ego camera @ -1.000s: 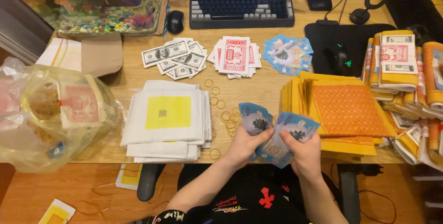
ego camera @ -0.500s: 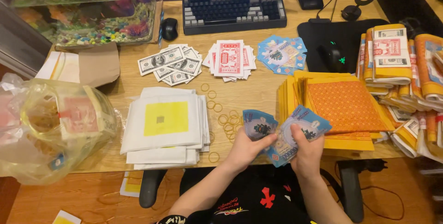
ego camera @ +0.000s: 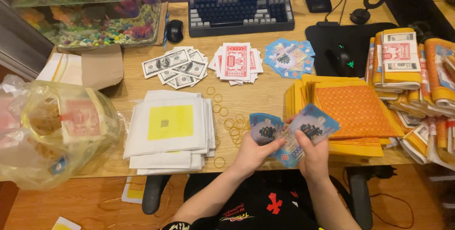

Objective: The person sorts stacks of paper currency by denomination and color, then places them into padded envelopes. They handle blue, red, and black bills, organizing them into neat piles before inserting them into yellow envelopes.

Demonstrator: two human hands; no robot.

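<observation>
Right at the near edge of the surface (ego camera: pixel 265 95), both hands work a bundle of blue paper notes (ego camera: pixel 294 133). The left hand (ego camera: pixel 253 152) has its grip clamped on the left part of the bundle, thumb on top, and the right hand (ego camera: pixel 313 156) has its grip closed on the right part, so the notes fan out between them, just above the surface edge. Just beside the right hand, toward the right edge, lies a stack of orange and yellow patterned sheets (ego camera: pixel 353 111), and past that, at the right edge, banded bundles of paper (ego camera: pixel 403 64) pile up. Loose rubber bands (ego camera: pixel 227 116) are scattered on the bare wood just left of the hands. Further left sits a stack of white sheets with a yellow square (ego camera: pixel 170 128), and at the left edge a clear plastic bag (ego camera: pixel 52 135) bulges with more paper. Toward the far edge lie 3 small fans: grey-green banknote paper (ego camera: pixel 175 66), red and white notes (ego camera: pixel 236 62) and more blue notes (ego camera: pixel 288 57). Behind them stands a keyboard (ego camera: pixel 241 14), with a black mouse (ego camera: pixel 174 30) at its left and a fish tank (ego camera: pixel 90 12) in the far left corner.
</observation>
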